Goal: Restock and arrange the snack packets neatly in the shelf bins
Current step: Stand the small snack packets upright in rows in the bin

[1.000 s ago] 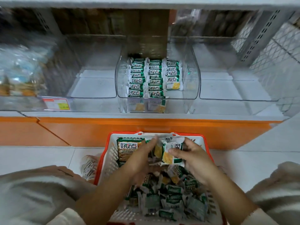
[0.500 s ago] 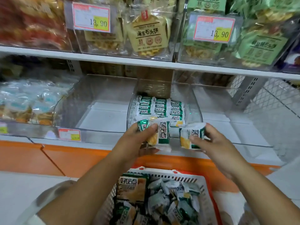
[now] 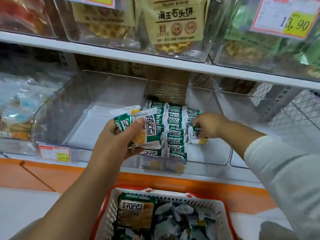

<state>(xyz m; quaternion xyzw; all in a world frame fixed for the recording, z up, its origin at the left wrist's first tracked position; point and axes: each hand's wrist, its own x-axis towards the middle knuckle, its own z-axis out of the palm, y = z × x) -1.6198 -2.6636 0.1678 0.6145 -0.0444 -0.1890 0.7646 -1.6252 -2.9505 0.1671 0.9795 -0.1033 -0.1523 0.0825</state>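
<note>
The white shelf (image 3: 173,64) is carrying clear plastic bins, with an orange base strip (image 3: 190,183) running below and pale floor under that. At 12 o'clock, upper bins are displaying waffle packs (image 3: 174,23) and a price tag (image 3: 284,16). The centre bin (image 3: 207,158) is holding green-and-white snack packets (image 3: 174,129) standing in neat overlapping rows; the bins to either side of it are showing bare white floors. The left hand (image 3: 117,141) is gripping a small bunch of packets (image 3: 147,129) just left of the rows, fingers closed around them. The right hand (image 3: 207,126), at 3 o'clock of the rows, is pinching a single packet (image 3: 195,136) inside the bin. At 6 o'clock, a red-and-white basket (image 3: 110,210) is containing loose packets.
</note>
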